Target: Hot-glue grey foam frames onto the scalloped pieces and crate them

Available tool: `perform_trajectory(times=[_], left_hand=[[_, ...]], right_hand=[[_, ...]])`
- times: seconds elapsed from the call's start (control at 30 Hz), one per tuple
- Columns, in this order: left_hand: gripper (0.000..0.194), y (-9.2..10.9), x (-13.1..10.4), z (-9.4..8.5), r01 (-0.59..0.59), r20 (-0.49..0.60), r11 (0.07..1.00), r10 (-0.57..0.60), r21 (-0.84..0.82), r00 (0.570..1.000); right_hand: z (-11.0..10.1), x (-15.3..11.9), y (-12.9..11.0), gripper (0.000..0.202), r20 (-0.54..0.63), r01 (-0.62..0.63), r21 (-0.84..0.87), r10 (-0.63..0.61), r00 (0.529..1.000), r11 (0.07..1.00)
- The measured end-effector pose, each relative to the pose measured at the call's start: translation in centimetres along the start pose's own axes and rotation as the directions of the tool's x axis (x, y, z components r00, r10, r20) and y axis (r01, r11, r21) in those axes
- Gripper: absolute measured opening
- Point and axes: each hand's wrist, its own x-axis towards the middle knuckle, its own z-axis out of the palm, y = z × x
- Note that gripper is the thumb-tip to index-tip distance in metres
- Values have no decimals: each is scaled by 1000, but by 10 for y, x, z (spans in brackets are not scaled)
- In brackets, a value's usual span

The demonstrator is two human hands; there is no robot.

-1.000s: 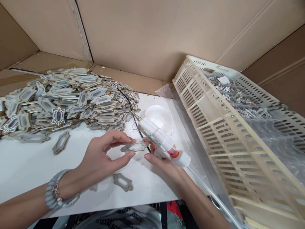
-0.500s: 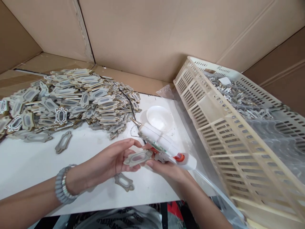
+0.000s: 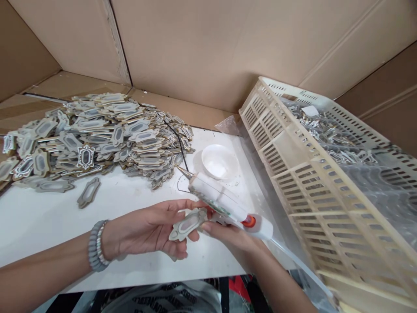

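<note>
Between my hands is a grey ornate frame piece [image 3: 188, 224], tilted, with an oval opening. My left hand [image 3: 159, 226] is closed on its left part, fingers beneath it. My right hand [image 3: 228, 232] pinches its right end and also holds a white glue gun [image 3: 221, 195], whose metal tip points up and left. The gun's lower part is partly hidden by my fingers. To the left, a large pile of similar pieces [image 3: 97, 130] covers the back of the white table [image 3: 130, 195]. One loose piece [image 3: 89, 192] lies in front of it.
A white bowl [image 3: 220, 161] stands behind the glue gun. On the right is a large cream plastic crate [image 3: 293, 174] holding small metal parts and clear plastic trays. A small clear bag [image 3: 227, 125] lies near the cardboard wall [image 3: 195, 52]. A black cord runs beside the pile.
My left hand has moved slightly right and down, now over the spot where a loose piece lay. The held piece has tilted more, its left end lower.
</note>
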Motion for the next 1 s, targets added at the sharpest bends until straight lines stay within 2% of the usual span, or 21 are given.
perform_trajectory(times=[0.1, 0.17, 0.2, 0.23, 0.3, 0.37, 0.4, 0.5, 0.6, 0.67, 1.0], left_hand=[[46, 10, -2, 5, -108, -36, 993, 110, 41, 993], [47, 20, -5, 8, -248, -121, 954, 269, 167, 956], [47, 26, -7, 8, -322, -169, 905, 376, 276, 911], [46, 32, -9, 8, -386, -207, 832, 491, 398, 846], [45, 41, -14, 5, -462, -229, 655, 693, 598, 684], [43, 46, -18, 2, -498, -219, 530, 804, 686, 553], [41, 48, -20, 1, -510, -215, 495, 832, 704, 511], [35, 48, -23, 0, -500, -151, 377, 888, 780, 434], [28, 45, -24, 1, -479, -45, 245, 919, 843, 391], [26, 44, -24, 1, -479, -3, 195, 928, 856, 373], [26, 43, -26, -2, -471, 27, 153, 935, 869, 354]], right_hand=[[-4, 2, -3, 28, -27, -33, 78, 36, 999, 996], [-6, 4, -6, 28, -87, -4, 37, 7, 996, 999], [-6, 5, -8, 28, -115, 17, 8, -16, 993, 1000], [-6, 5, -9, 28, -139, 40, -13, -41, 989, 999], [-5, 6, -11, 25, -144, 76, -23, -78, 986, 997], [-3, 6, -10, 18, -121, 120, -25, -122, 985, 992], [-2, 6, -9, 14, -111, 150, -37, -153, 982, 988], [1, 6, -1, 7, -96, 235, -115, -246, 965, 965], [2, 7, 6, 6, -82, 257, -167, -273, 959, 952], [3, 7, 8, 8, -87, 264, -161, -281, 956, 951], [4, 8, 6, 14, -80, 238, -145, -251, 965, 960]])
